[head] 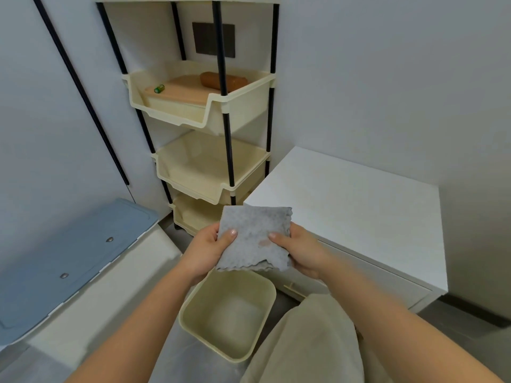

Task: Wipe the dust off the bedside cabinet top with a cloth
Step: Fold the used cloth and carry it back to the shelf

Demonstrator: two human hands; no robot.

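Observation:
A grey folded cloth (255, 237) is held up in front of me by both hands. My left hand (206, 251) grips its left edge with the thumb on top. My right hand (300, 251) pinches its right edge. The white bedside cabinet (359, 200) stands to the right, its flat top bare and lying beyond and to the right of the cloth. The cloth hangs in the air above the floor, just off the cabinet's front-left corner, not touching the top.
A cream square bin (229, 310) sits on the floor under the cloth. A cream tiered rack (210, 167) with black poles stands behind, left of the cabinet. A white box with a blue lid (69, 258) is at left. My beige-clad knee (309, 341) is at bottom.

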